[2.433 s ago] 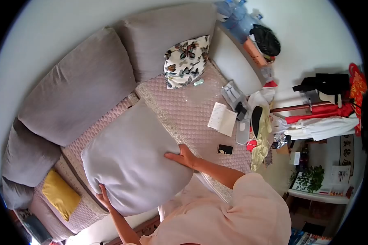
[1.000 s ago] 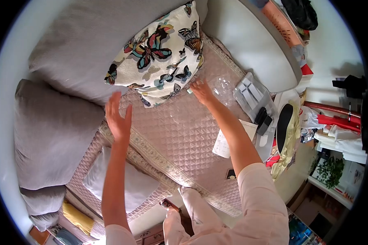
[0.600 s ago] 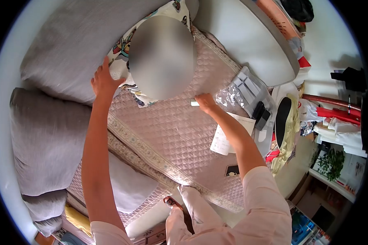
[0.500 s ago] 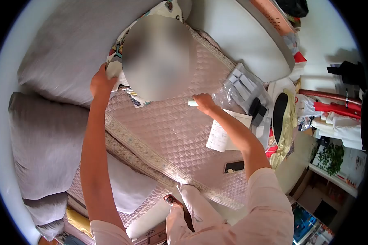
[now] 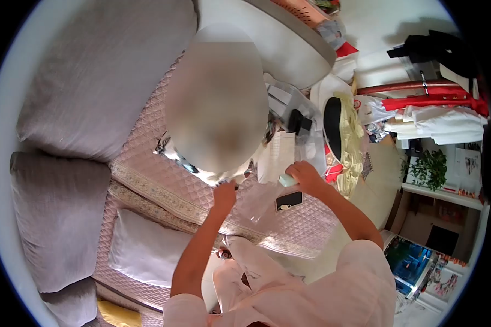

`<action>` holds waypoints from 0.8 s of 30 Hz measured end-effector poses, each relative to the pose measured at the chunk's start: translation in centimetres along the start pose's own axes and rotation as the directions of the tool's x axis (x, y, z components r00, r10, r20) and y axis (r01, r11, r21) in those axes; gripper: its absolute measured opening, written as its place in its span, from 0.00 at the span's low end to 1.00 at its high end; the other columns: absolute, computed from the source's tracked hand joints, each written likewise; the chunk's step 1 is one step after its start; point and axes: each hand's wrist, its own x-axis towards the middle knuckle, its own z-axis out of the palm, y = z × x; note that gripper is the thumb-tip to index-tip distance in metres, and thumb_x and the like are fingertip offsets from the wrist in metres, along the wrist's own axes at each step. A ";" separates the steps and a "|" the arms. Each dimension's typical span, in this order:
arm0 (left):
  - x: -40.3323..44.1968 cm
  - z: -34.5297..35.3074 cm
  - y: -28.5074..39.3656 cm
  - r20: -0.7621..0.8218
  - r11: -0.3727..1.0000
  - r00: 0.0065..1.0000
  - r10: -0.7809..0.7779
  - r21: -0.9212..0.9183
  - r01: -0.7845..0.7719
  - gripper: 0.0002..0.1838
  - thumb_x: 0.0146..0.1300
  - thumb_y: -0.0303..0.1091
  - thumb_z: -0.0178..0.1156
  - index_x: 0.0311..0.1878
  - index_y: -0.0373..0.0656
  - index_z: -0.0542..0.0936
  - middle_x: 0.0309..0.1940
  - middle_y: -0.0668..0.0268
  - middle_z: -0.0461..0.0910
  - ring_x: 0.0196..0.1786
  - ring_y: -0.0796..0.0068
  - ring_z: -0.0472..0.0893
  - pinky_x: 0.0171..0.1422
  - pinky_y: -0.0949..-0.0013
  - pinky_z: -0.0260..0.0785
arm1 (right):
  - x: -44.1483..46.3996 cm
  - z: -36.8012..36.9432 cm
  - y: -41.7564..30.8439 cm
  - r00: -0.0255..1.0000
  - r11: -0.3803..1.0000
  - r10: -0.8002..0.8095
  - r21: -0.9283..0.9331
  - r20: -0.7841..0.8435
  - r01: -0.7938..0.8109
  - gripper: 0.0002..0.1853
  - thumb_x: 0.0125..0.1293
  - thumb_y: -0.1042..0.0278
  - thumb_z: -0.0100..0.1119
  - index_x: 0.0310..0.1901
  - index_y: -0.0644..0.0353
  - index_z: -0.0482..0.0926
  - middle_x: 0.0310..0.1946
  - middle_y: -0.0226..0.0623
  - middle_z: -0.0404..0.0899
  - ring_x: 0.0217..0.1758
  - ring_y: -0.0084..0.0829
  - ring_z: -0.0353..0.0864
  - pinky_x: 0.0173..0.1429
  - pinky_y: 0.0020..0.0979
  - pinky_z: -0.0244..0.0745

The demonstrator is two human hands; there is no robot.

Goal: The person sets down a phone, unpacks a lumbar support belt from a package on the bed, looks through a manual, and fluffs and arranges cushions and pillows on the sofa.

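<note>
Left hand [image 5: 224, 197] and right hand [image 5: 305, 177] are well apart in the head view. The left is closed on the lower edge of a butterfly-print cushion [image 5: 179, 157], mostly hidden by a blurred oval, above a pink quilted sofa cover [image 5: 202, 210]. The right is closed around a small pale green object [image 5: 287, 180], beside an open notebook [image 5: 276, 157] and near a black phone-like rectangle [image 5: 289, 201]. Clear plastic film [image 5: 253, 204] shows between the hands. Beyond the notebook is a clear plastic tray [image 5: 311, 143]. Large grey cushions [image 5: 60, 218] line the sofa's left side; a pale cushion [image 5: 147, 248] lies nearer the person.
</note>
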 end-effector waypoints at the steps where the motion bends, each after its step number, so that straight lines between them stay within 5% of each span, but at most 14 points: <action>1: -1.0 1.3 1.0 -0.103 0.964 0.992 0.067 -0.251 -0.091 0.23 0.52 0.34 0.59 0.52 0.43 0.70 0.37 0.58 0.76 0.41 0.58 0.76 0.45 0.56 0.67 | -1.4 -0.2 -1.0 1.000 0.999 0.020 0.028 0.007 -0.020 0.20 0.37 0.70 0.65 0.36 0.57 0.71 0.31 0.35 0.73 0.38 0.38 0.71 0.42 0.36 0.64; 2: -1.8 2.4 1.8 -0.215 0.860 0.971 0.102 -0.472 -0.195 0.29 0.52 0.38 0.61 0.58 0.44 0.66 0.46 0.56 0.74 0.48 0.58 0.75 0.51 0.56 0.66 | -2.8 -0.1 -1.9 0.999 0.997 0.038 0.060 0.012 -0.038 0.20 0.37 0.70 0.65 0.36 0.57 0.71 0.32 0.35 0.73 0.39 0.38 0.71 0.43 0.36 0.63; 5: -5.3 2.1 5.5 0.253 0.309 0.958 0.135 -0.929 0.202 0.45 0.50 0.42 0.66 0.68 0.48 0.51 0.63 0.61 0.58 0.62 0.59 0.63 0.61 0.56 0.60 | -7.3 2.5 -4.4 0.993 0.971 0.119 0.209 0.003 -0.117 0.21 0.37 0.70 0.66 0.38 0.57 0.72 0.36 0.36 0.74 0.43 0.41 0.72 0.46 0.38 0.65; 8: -10.4 5.1 6.4 0.250 0.002 0.815 0.522 -0.956 0.292 0.53 0.48 0.42 0.67 0.69 0.52 0.41 0.68 0.67 0.47 0.67 0.61 0.54 0.64 0.54 0.57 | -9.6 3.8 -9.0 0.981 0.919 0.161 0.379 -0.109 -0.109 0.21 0.37 0.71 0.65 0.38 0.59 0.73 0.36 0.40 0.74 0.41 0.44 0.73 0.44 0.39 0.67; 11: -15.9 6.3 9.8 0.336 -0.269 0.742 0.580 -0.781 0.563 0.55 0.45 0.40 0.70 0.69 0.52 0.41 0.68 0.66 0.47 0.68 0.64 0.51 0.67 0.52 0.52 | -11.2 5.2 -12.1 0.945 0.817 0.281 0.558 -0.169 -0.143 0.19 0.40 0.71 0.64 0.38 0.60 0.72 0.31 0.43 0.73 0.35 0.44 0.74 0.39 0.36 0.68; 14: -20.8 10.3 12.0 0.140 -0.328 0.803 0.579 -0.862 0.386 0.52 0.46 0.36 0.69 0.68 0.49 0.45 0.66 0.65 0.51 0.67 0.67 0.54 0.67 0.56 0.54 | -13.4 7.2 -15.0 0.922 0.687 0.370 0.702 -0.117 -0.187 0.16 0.45 0.71 0.61 0.38 0.61 0.71 0.27 0.42 0.72 0.29 0.39 0.73 0.36 0.31 0.68; 16: -23.7 10.8 14.9 0.203 -0.221 0.895 0.397 -0.925 0.308 0.43 0.48 0.28 0.65 0.66 0.45 0.51 0.61 0.66 0.56 0.62 0.71 0.60 0.65 0.65 0.57 | -15.2 8.9 -17.2 0.929 0.639 0.348 0.756 -0.123 -0.140 0.15 0.47 0.70 0.60 0.38 0.61 0.71 0.27 0.42 0.73 0.28 0.37 0.72 0.36 0.31 0.68; 19: -29.1 13.7 17.3 0.206 -0.362 0.961 0.183 -0.895 0.261 0.35 0.52 0.28 0.62 0.63 0.43 0.57 0.57 0.65 0.63 0.60 0.74 0.64 0.63 0.68 0.59 | -19.3 11.3 -21.1 0.964 0.651 0.252 0.751 -0.083 -0.106 0.14 0.49 0.70 0.60 0.39 0.61 0.71 0.27 0.40 0.73 0.28 0.33 0.72 0.37 0.30 0.68; 20: -30.8 15.1 17.6 0.194 -0.300 0.977 0.086 -0.930 0.211 0.35 0.52 0.28 0.62 0.62 0.42 0.57 0.56 0.65 0.64 0.59 0.73 0.65 0.63 0.68 0.60 | -20.5 11.9 -22.1 0.973 0.667 0.215 0.741 -0.084 -0.083 0.14 0.49 0.69 0.60 0.39 0.61 0.71 0.27 0.40 0.73 0.28 0.32 0.72 0.37 0.30 0.68; 21: -32.3 17.2 17.5 0.179 -0.231 0.984 -0.001 -0.957 0.174 0.35 0.52 0.28 0.62 0.62 0.41 0.56 0.56 0.65 0.64 0.59 0.73 0.66 0.62 0.67 0.60 | -21.6 12.3 -23.3 0.981 0.610 0.157 0.793 -0.119 -0.002 0.16 0.48 0.68 0.60 0.39 0.60 0.70 0.27 0.43 0.73 0.28 0.42 0.72 0.36 0.35 0.68; 24: -36.5 22.7 16.7 0.032 -0.026 0.998 -0.053 -0.999 0.031 0.37 0.53 0.38 0.64 0.62 0.42 0.56 0.57 0.64 0.63 0.60 0.69 0.65 0.63 0.61 0.60 | -25.6 12.9 -26.4 0.999 0.608 0.028 0.794 -0.047 0.020 0.15 0.48 0.69 0.60 0.38 0.60 0.70 0.27 0.43 0.72 0.28 0.42 0.73 0.35 0.34 0.68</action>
